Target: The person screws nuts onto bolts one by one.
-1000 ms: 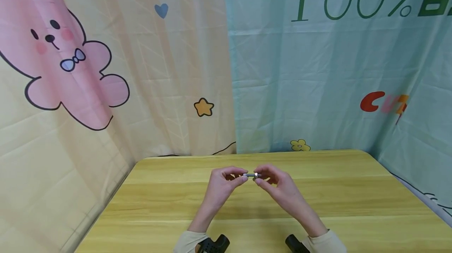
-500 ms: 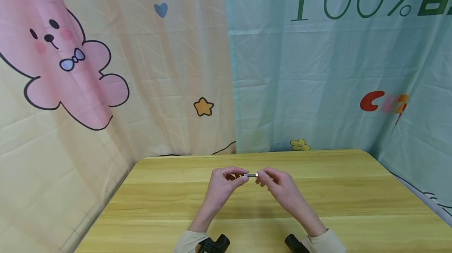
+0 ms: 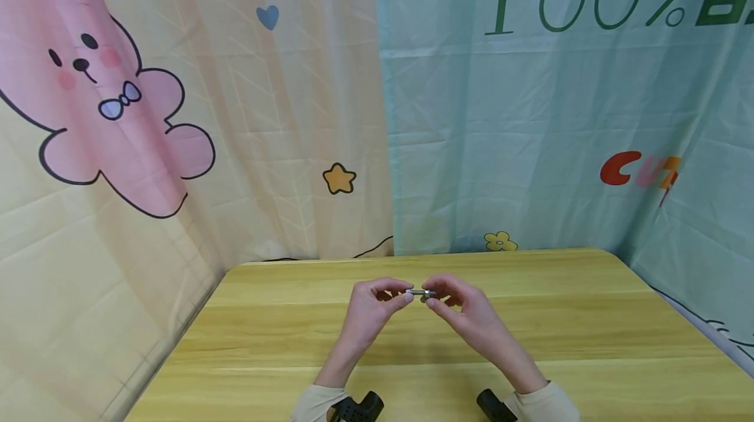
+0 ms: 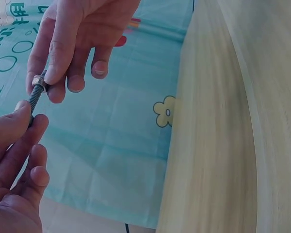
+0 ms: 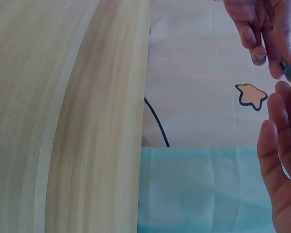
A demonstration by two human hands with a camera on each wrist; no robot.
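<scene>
A metal bolt (image 3: 415, 292) is held level above the table, between the two hands in the head view. My left hand (image 3: 377, 304) pinches its head end between thumb and fingertips. Partway along the threaded shank sits a hex nut (image 4: 38, 81), with some thread showing beyond it in the left wrist view. Thumb and index finger of my right hand (image 3: 468, 311) are on opposite sides of this nut, and its other fingers hang loosely curled. From the right wrist view, only part of the bolt (image 5: 289, 72) shows between the fingers.
The wooden table (image 3: 283, 337) extends beneath both hands. Behind it hang a cream curtain (image 3: 283, 114) with a printed bear and a light blue curtain (image 3: 471, 134) with printed lettering. Black wrist devices (image 3: 356, 407) are at both cuffs.
My right thumb and fingers rolled over the nut half a second ago, covering it, and are now back near their earlier pose. The left hand and bolt stay almost still.
</scene>
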